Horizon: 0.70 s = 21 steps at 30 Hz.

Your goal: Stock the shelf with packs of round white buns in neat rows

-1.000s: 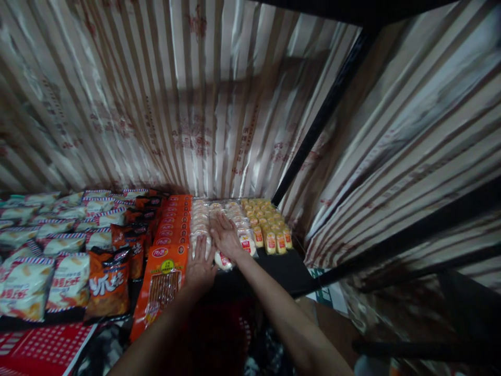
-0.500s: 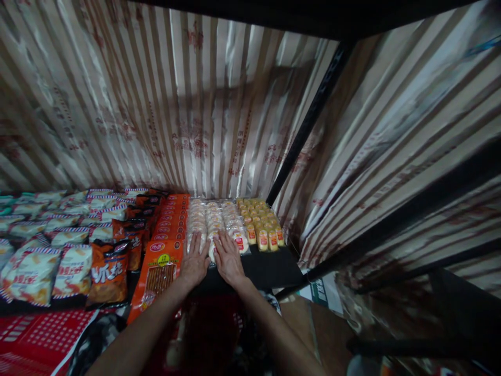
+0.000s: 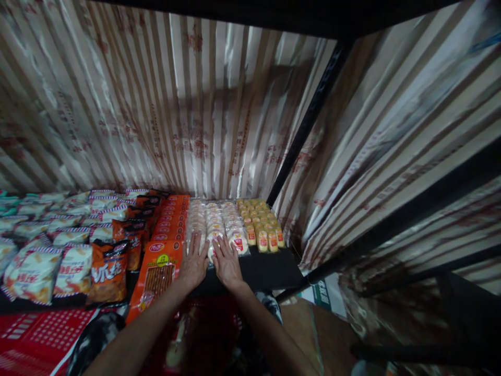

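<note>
Both hands reach forward over rows of clear-wrapped white round packs (image 3: 215, 222) standing on a black shelf (image 3: 266, 269). My left hand (image 3: 194, 262) rests with fingers outstretched on the front of the leftmost white row. Just to its right, my right hand (image 3: 226, 261) lies with spread fingers on the front packs of the middle row. A white pack with a red label (image 3: 238, 243) shows beside its fingertips. Left of my left hand are orange packs (image 3: 160, 261) with a window showing brown sticks. Small yellow packs (image 3: 263, 230) stand at the right end.
Black-and-orange snack bags (image 3: 107, 271) and white snack bags (image 3: 73, 271) fill the shelf's left. Red baskets (image 3: 43, 334) sit below. A black metal post (image 3: 309, 125) rises at the back right corner. Striped plastic sheeting (image 3: 219, 115) hangs behind.
The hands stay on the white packs, with my right hand shifted very slightly left. The fronts of the middle and right white rows show a little more.
</note>
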Each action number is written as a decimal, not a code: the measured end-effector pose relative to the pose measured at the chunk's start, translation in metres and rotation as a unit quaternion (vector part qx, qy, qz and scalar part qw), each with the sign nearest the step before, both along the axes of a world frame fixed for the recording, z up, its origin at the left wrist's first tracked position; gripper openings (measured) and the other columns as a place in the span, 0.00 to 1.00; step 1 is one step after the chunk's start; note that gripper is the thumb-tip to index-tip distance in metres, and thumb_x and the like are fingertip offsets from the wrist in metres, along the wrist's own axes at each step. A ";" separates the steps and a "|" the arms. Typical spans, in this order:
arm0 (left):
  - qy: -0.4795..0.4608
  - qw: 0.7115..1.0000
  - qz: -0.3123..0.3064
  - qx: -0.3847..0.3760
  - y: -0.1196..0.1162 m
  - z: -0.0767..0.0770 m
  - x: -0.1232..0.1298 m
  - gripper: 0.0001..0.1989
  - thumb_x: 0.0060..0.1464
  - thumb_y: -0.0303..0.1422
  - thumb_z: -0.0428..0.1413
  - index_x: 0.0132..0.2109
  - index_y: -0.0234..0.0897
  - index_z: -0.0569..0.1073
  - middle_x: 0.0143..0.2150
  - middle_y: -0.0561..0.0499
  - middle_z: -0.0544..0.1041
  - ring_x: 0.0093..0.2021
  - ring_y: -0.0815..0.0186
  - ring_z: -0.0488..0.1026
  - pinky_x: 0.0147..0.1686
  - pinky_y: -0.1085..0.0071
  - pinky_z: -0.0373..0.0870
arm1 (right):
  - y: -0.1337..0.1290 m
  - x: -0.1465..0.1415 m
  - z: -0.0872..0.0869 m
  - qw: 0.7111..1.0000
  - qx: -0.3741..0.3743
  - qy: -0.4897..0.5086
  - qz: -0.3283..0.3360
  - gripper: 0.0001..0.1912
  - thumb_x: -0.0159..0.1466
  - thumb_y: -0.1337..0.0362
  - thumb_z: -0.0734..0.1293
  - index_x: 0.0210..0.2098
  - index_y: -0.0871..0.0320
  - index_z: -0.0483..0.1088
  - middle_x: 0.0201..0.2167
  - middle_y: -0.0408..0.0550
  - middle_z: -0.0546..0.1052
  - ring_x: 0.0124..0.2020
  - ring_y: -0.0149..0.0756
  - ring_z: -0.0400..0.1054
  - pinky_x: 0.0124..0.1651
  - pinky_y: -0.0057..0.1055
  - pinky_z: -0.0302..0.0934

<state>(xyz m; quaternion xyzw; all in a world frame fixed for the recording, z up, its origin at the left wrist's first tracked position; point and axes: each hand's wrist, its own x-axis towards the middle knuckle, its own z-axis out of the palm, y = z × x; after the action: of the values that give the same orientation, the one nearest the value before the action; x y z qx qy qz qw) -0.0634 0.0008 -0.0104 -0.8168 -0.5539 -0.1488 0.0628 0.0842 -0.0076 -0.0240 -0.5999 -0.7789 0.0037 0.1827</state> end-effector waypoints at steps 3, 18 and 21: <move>-0.005 1.000 -0.002 0.014 -0.003 0.001 0.003 0.27 0.55 0.37 0.51 0.62 0.40 0.59 0.66 0.40 0.52 0.66 0.52 0.45 0.61 0.48 0.45 | 0.000 0.000 0.000 1.000 -0.002 0.005 -0.001 0.26 0.66 0.63 0.54 0.63 0.54 0.50 0.65 0.49 0.52 0.67 0.41 0.39 0.64 0.46 0.37; -0.001 0.998 -0.042 0.050 -0.010 -0.008 0.014 0.27 0.57 0.34 0.47 0.63 0.38 0.56 0.65 0.41 0.55 0.65 0.55 0.49 0.62 0.52 0.44 | -0.005 0.010 -0.004 0.999 0.025 0.021 -0.004 0.26 0.67 0.62 0.52 0.64 0.57 0.49 0.66 0.49 0.47 0.67 0.39 0.35 0.65 0.44 0.37; -0.005 0.996 -0.070 0.061 -0.015 -0.017 0.023 0.26 0.57 0.36 0.48 0.62 0.40 0.58 0.65 0.43 0.56 0.65 0.54 0.49 0.62 0.51 0.44 | -0.009 0.017 -0.008 0.999 0.041 0.022 -0.015 0.25 0.67 0.63 0.51 0.63 0.60 0.52 0.66 0.52 0.50 0.67 0.40 0.37 0.65 0.44 0.37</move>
<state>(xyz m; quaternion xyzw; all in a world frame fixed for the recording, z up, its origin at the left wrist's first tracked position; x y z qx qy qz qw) -0.0408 -0.0138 -0.0274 -0.8474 -0.4858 -0.1903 0.0989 0.1016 -0.0162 -0.0316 -0.6035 -0.7651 -0.0179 0.2241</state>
